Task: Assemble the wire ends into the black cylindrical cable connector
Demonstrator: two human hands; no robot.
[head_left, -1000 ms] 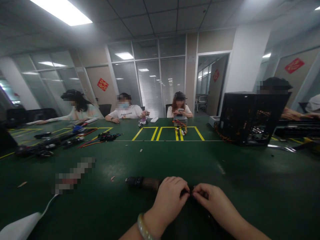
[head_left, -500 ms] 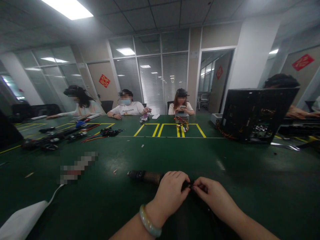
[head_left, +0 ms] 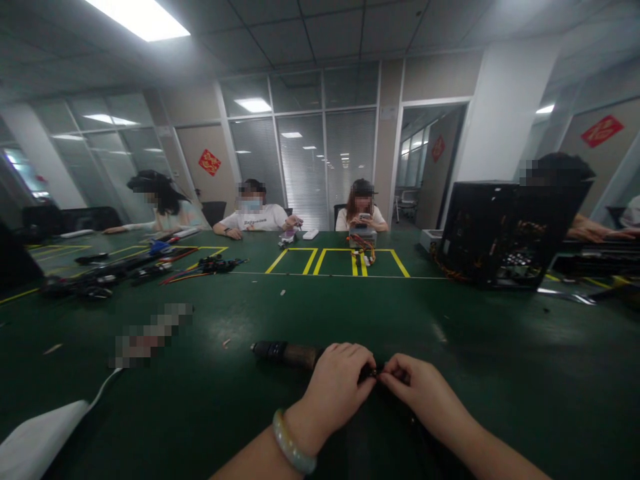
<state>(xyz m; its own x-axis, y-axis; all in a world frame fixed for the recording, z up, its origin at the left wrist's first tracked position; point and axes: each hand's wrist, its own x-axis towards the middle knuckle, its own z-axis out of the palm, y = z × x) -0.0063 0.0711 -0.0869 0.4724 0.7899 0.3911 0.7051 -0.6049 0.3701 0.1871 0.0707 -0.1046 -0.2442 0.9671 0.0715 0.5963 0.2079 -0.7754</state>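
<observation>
My left hand (head_left: 337, 380), with a pale green bangle (head_left: 294, 443) on its wrist, is closed over a small dark piece with a shiny spot, mostly hidden by my fingers. Facing it, my right hand (head_left: 425, 387) pinches thumb and forefinger together at the same spot; what lies between them is too small to tell. A dark cylindrical tool (head_left: 300, 355) with black rings and a silver tip lies on the green table, its near end hidden behind my left hand. Something dark and long runs under my right hand, hard to make out.
At left are a blurred-out flat object (head_left: 155, 333) and a white item (head_left: 45, 433) joined by a cord. Cable bundles (head_left: 210, 265) lie farther back. A black computer case (head_left: 505, 233) stands at right. Several people sit across the green table (head_left: 240, 407).
The view has shifted slightly. Both hands stay together over the same small spot, still pinching. The tool lies in the same place beside my left hand.
</observation>
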